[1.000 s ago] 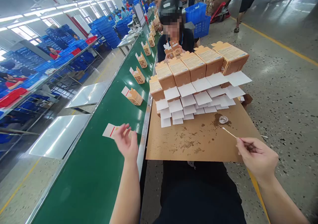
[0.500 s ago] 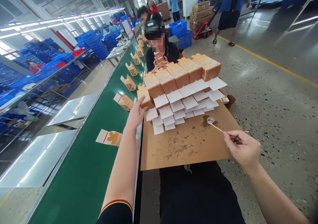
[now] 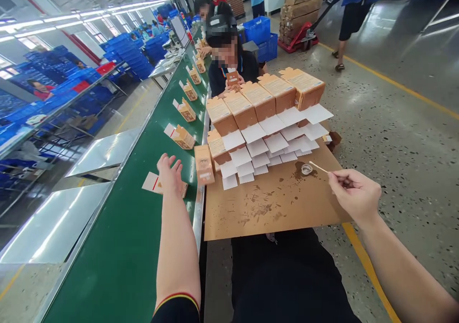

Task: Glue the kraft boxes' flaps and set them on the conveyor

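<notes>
Clearly the small orange-brown cardboard carton [image 3: 203, 164] at the near left corner of the flat brown cardboard sheet [image 3: 272, 208] is light and thin-walled, so it looks easy to crush; I judge the safest hold is across its 2 long sides, not its loose flap. The left hand [image 3: 168, 176] hovers over the green conveyor belt [image 3: 122, 246] with fingers spread wide, holding nothing, just above a flat white-flapped carton [image 3: 152, 182] and near the upright one. The right hand [image 3: 353, 194] pinches a thin wooden stick [image 3: 318, 167] between thumb and fingers, its tip beside a small clear round dish [image 3: 306, 169]; the stick is stiff but slight and probably snaps easily. On the sheet stands a stack of open cartons [image 3: 263, 101] with white flaps: 4 in the top row, more below that I cannot count. Farther along the belt, at least 5 cartons lie apart. A seated person [image 3: 229, 58] works at the far end.
</notes>
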